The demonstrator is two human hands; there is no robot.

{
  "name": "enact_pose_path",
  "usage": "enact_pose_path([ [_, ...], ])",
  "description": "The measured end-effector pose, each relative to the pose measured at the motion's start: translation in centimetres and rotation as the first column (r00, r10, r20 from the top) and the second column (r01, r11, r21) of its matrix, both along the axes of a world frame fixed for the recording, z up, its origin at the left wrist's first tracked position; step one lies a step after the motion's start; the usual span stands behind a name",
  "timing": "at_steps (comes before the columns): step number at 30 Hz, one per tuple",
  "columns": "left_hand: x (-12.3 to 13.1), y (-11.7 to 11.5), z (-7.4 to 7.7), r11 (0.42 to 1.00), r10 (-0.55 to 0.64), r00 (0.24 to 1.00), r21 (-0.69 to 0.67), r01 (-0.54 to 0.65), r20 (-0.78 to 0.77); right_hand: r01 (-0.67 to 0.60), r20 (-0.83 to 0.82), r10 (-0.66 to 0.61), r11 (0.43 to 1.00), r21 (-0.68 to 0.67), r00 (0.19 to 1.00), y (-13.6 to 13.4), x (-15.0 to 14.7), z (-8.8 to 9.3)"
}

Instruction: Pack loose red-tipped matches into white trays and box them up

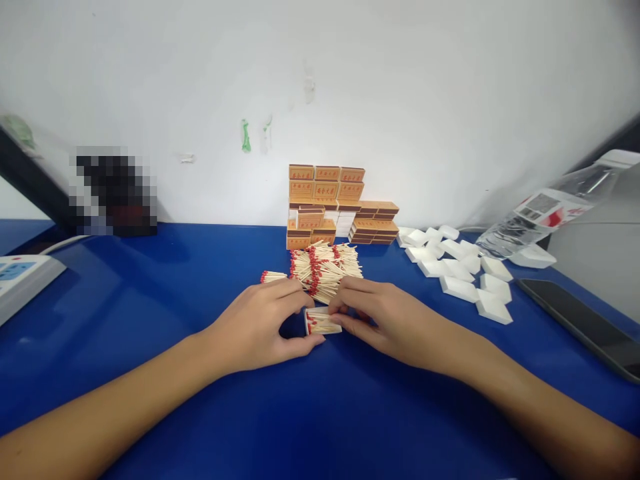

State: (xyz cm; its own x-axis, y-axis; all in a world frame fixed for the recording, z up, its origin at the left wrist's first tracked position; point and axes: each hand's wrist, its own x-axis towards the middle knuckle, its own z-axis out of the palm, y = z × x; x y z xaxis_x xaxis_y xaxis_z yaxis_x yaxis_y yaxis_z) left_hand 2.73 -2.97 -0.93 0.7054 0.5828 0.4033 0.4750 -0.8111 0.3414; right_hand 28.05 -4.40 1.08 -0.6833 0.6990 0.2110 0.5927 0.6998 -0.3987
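A small white matchbox tray point(321, 323) filled with red-tipped matches lies on the blue table point(150, 300) between my hands. My left hand point(260, 327) pinches its left end with thumb and fingers closed round it. My right hand point(385, 320) grips the tray's right end, fingers curled over something I cannot make out. Just behind the hands lies a loose pile of matches point(325, 267). A few stray matches point(273, 275) sit to the pile's left.
Stacked orange matchboxes point(330, 207) stand against the white wall. Several empty white trays point(460, 270) are scattered at the right. A black phone point(585, 327) and a plastic bag point(540, 220) lie far right. A white device point(20, 280) sits at the left edge.
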Motion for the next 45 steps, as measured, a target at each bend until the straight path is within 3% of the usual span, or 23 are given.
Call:
enact_pose_path([
  [20,-0.29,0.39,-0.05,1.0,0.009,1.0,-0.023,-0.01,-0.012,0.003,0.007,-0.003,1.0,0.022,1.0,0.22,0.21,-0.5],
  [26,-0.23,0.56,-0.22,1.0,-0.007,1.0,0.01,0.007,-0.004,0.074,-0.018,-0.073,0.996,0.057,0.997,-0.18,0.07,0.0],
  [38,-0.35,0.69,-0.62,1.0,-0.015,1.0,0.011,0.015,0.022,0.065,0.001,-0.065,0.998,0.0,0.998,-0.03,0.62,-0.02],
  [45,-0.22,0.6,-0.67,1.0,0.0,1.0,0.01,0.0,0.025,0.045,-0.011,-0.044,0.998,0.047,0.999,0.45,0.54,-0.42],
])
